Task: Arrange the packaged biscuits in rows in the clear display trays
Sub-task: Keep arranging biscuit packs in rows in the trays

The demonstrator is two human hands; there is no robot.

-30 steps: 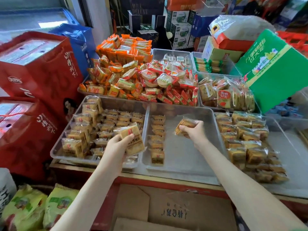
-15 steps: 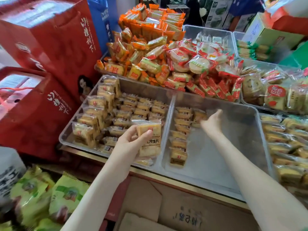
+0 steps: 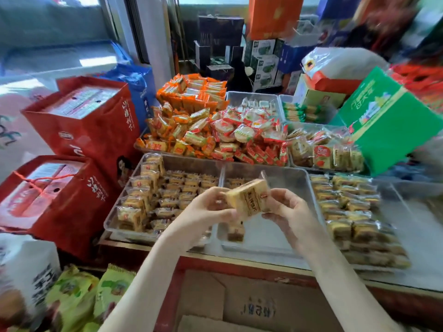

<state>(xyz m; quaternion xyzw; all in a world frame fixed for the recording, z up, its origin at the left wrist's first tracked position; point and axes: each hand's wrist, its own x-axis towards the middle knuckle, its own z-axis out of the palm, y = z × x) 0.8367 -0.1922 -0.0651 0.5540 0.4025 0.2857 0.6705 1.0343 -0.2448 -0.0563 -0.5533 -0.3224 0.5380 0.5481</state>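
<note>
Biscuit packet (image 3: 249, 200) is held in the air over the middle tray (image 3: 285, 170); left hand (image 3: 211, 209) fingers curl round its left end, right hand (image 3: 287, 212) fingers pinch its right end. The tray shows packets only along its left wall, partly hidden; the rest looks bare. Best approach, I judge: let one hand take it, lay it flat just beside that line, label facing like its neighbours, edges touching.
</note>
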